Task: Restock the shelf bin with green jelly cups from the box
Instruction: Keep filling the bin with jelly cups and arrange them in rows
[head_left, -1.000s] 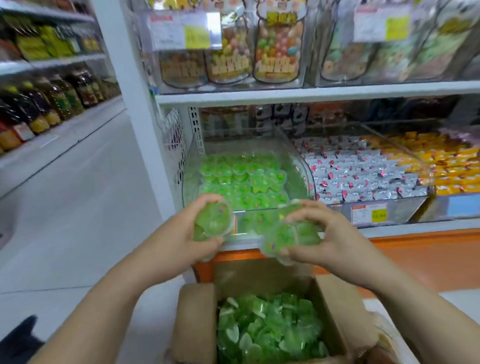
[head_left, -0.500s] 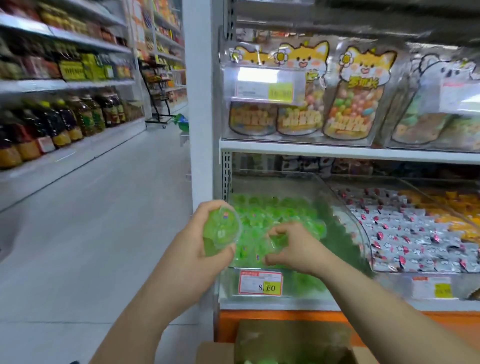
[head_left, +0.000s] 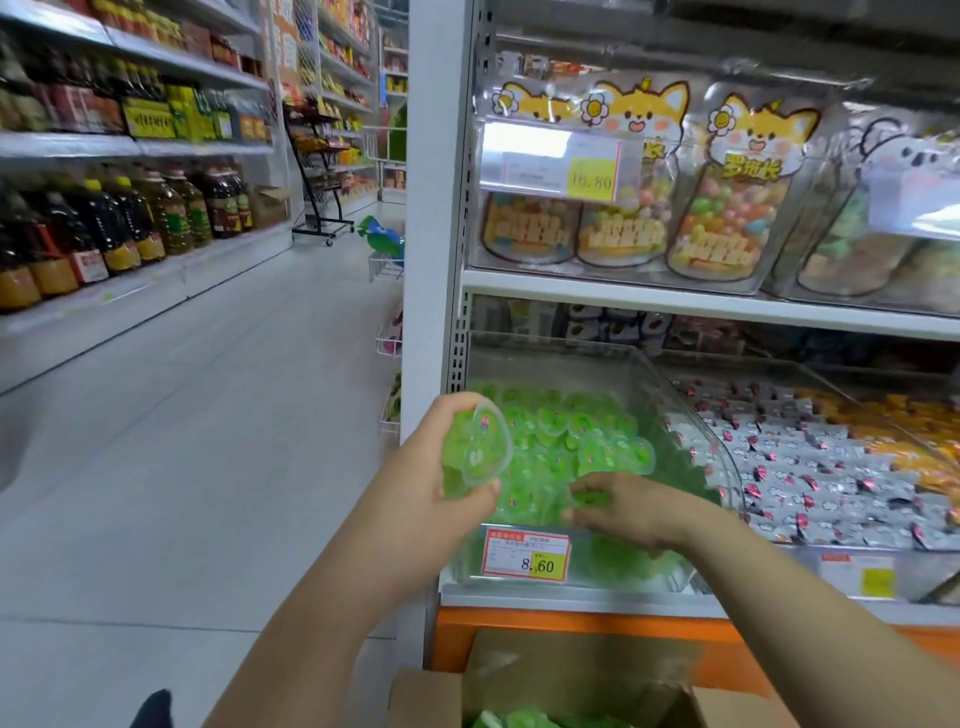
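Cooking-oil bottles (head_left: 119, 223) line the far-left shelves across the aisle. The left hand (head_left: 431, 483) is raised at the bin's left front corner, its fingers (head_left: 448, 408) wrapped round a handful of green jelly cups (head_left: 475, 449). Behind and to the right, the clear shelf bin (head_left: 680, 410) holds a pile of jelly cups (head_left: 561, 426) and has a price tag (head_left: 525, 558) on its front. The right hand (head_left: 639, 512) reaches in over the front edge, fingers curled on a single jelly cup (head_left: 592, 499). Below, the cardboard box (head_left: 428, 696) shows more green cups. Silver-wrapped sweets (head_left: 810, 467) fill the neighbouring bin.
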